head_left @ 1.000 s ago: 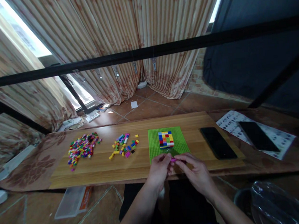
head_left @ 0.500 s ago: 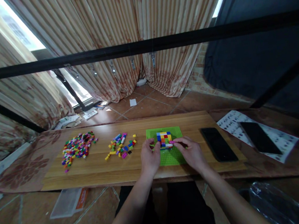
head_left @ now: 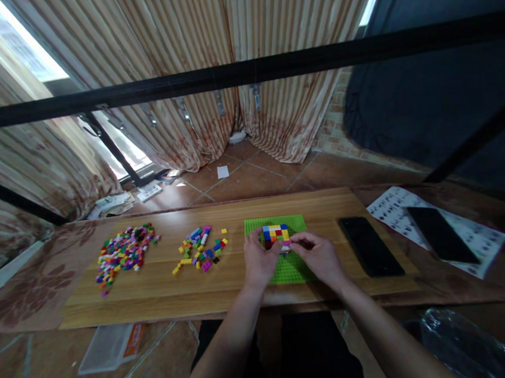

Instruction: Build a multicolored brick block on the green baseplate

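A square build of coloured toy bricks (head_left: 277, 232), with blue, white, yellow, red and orange showing on top, sits on the green studded baseplate (head_left: 290, 273). My left hand (head_left: 260, 261) curls round the build's left side, its thumb reaching across the near edge. On the right, my right hand (head_left: 321, 258) pinches a small pink brick (head_left: 288, 242) between thumb and forefinger. That brick is at the build's near right corner; whether it is pressed on there I cannot tell. My fingers hide the build's near side.
A small scatter of bricks (head_left: 202, 248) lies left of the baseplate on the wooden board (head_left: 164, 295), and a larger pile (head_left: 124, 251) farther left. A black phone (head_left: 369, 247) lies on the right, beside a printed sheet (head_left: 387, 204) with another dark slab (head_left: 442, 235) on it.
My left thumb has slid right along the build's near edge, towards the pink brick. My right hand keeps its pinch and has shifted slightly left. The whole view has tilted a little.
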A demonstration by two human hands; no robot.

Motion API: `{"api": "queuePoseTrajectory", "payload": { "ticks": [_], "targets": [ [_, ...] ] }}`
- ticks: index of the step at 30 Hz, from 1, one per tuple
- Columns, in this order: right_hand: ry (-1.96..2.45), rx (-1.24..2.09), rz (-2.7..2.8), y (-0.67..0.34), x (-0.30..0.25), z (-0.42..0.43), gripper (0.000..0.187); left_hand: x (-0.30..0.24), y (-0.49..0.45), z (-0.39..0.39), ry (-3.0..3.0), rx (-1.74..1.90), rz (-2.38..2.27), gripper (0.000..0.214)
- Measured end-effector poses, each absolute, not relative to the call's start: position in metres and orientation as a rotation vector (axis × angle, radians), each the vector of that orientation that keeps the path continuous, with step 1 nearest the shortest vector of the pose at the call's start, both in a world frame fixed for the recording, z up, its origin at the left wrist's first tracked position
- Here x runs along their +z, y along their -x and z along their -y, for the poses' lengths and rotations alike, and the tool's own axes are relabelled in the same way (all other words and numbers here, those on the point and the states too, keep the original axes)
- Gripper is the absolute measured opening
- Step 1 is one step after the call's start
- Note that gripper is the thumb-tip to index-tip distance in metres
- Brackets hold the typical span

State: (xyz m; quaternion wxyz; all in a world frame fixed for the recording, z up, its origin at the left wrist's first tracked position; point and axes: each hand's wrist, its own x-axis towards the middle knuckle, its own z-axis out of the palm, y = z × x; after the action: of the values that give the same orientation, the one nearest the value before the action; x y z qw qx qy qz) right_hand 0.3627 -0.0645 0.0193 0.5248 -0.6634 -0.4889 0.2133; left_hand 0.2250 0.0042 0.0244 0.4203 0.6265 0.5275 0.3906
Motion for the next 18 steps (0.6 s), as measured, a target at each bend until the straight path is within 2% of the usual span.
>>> {"api": "queuePoseTrajectory", "payload": {
  "ticks": [11, 18],
  "targets": [
    [1.442, 0.727, 0.875, -0.352, 0.021, 0.063, 0.032, 0.021, -0.230, -0.002, -1.511, 0.995, -1.256, 0.046],
    [1.470, 0.695, 0.766, -0.349, 0.016, 0.063, 0.030, 0.016, -0.226, -0.001, -1.435, 1.030, -1.177, 0.041]
  ]
}}
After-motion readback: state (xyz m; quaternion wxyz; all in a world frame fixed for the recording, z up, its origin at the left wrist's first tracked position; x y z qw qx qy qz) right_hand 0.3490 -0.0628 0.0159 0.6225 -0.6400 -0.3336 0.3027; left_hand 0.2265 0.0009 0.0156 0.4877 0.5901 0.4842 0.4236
